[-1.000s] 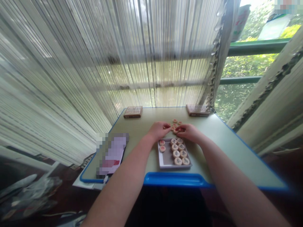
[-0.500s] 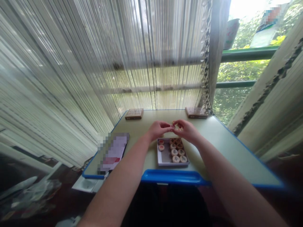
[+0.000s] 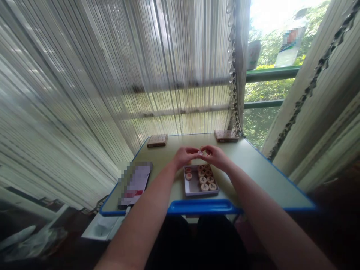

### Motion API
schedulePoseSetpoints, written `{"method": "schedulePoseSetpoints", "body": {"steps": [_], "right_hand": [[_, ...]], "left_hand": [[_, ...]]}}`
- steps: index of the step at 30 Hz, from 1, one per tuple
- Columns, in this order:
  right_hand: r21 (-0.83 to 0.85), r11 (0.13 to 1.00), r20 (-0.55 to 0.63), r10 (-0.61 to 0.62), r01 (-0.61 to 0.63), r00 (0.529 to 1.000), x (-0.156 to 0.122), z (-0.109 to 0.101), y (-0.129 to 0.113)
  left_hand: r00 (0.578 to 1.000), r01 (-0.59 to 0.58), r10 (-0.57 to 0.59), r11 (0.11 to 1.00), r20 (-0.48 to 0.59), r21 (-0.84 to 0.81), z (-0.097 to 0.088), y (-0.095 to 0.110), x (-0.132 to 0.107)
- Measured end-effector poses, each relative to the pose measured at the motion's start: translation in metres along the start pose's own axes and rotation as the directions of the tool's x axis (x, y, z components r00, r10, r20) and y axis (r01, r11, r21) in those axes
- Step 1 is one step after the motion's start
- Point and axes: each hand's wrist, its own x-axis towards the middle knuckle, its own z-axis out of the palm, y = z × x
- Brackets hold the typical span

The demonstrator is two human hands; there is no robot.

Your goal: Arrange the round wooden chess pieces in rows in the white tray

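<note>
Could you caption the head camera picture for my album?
Left hand and right hand close together, beyond an open box of round pieces marked in red and black.

The pale piece (image 3: pixel 200 153) at the right hand (image 3: pixel 216 157) — too blurred to read; left forearm (image 3: pixel 147 204) — cut off by bottom edge.

Daylight through the window (image 3: pixel 264 89); glare upper right; lower corners dim; edges stretched
</note>
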Motion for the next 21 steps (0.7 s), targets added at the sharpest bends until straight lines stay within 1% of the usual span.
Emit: {"method": "schedulePoseSetpoints", "body": {"steps": [4, 9, 11, 14, 16, 18, 19, 21], "right_hand": [[-0.019, 1.000, 0.013, 0.006, -0.006, 1.000, 0.001, -0.001, 0.000], [-0.001, 1.000, 0.025, 0.014, -0.014, 1.000, 0.000, -0.004, -0.005], [0.010, 1.000, 0.019, 0.014, -0.014, 1.000, -0.001, -0.005, -0.008], [0.014, 0.999, 0.041, 0.031, -0.031, 0.999, -0.003, -0.007, -0.013], [0.000, 1.000, 0.094, 0.025, -0.025, 0.995, -0.004, -0.007, -0.017], [-0.029, 0.999, 0.156, -0.011, 0.016, 0.988, -0.006, -0.004, -0.022], [-0.045, 0.998, 0.185, -0.038, 0.047, 0.982, -0.007, -0.002, -0.024], [-0.079, 0.990, 0.228, -0.095, 0.116, 0.969, -0.009, 0.002, -0.028]], "left_hand": [[1.000, 0.005, -0.005, 1.000, -0.003, -0.020, -0.002, 0.001, -0.001], [1.000, 0.014, -0.014, 0.999, 0.006, -0.053, -0.004, 0.002, -0.001], [0.999, 0.019, -0.021, 0.997, -0.025, -0.070, -0.004, 0.003, -0.001], [0.992, 0.026, -0.034, 0.998, -0.122, -0.064, -0.004, 0.006, -0.002], [0.989, 0.023, -0.024, 1.000, -0.149, -0.013, -0.004, 0.007, -0.002], [0.989, 0.007, 0.004, 0.998, -0.148, 0.070, -0.007, 0.008, -0.002], [0.986, -0.008, 0.028, 0.992, -0.166, 0.123, -0.009, 0.009, -0.002], [0.962, -0.035, 0.098, 0.970, -0.256, 0.241, -0.015, 0.008, -0.003]]}}
